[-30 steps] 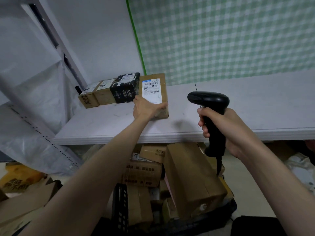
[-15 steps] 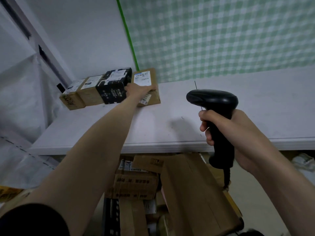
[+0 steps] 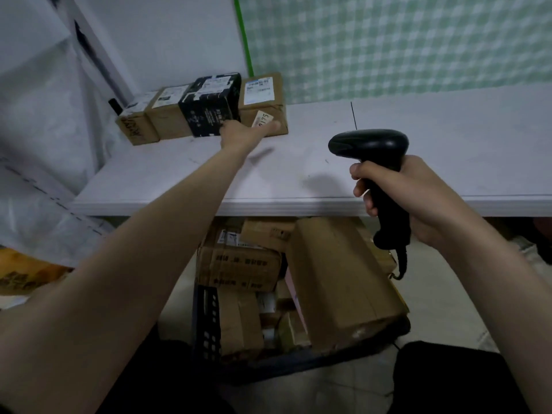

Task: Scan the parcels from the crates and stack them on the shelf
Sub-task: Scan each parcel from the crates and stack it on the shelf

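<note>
Parcels still waiting fill the dark crate down at 6 o'clock, under the front lip of the shelf: brown boxes jammed in at all angles, one long carton lying on top toward the right.

Next out, at 3 o'clock, my right hand is clenched round the grip of the black scanner, head aimed left over the shelf, cable hanging below.

Further, at 11 o'clock, my left hand is up against the front of the brown parcel. The fingers look extended and pressing rather than wrapped, though it's a bit blurry. That parcel sits at the right end of a row with the black box and two more brown boxes, right at the back by the wall.

To finish this well I'd say push flat and square so the parcel ends up flush with the black box and tight to the wall, then pull the hand straight back so nothing gets dragged out of line.

Versus a second ago: back then the parcel was standing up with its label facing me and my hand gripped it. Now it's lying down with the label on top, deeper into the row.
</note>
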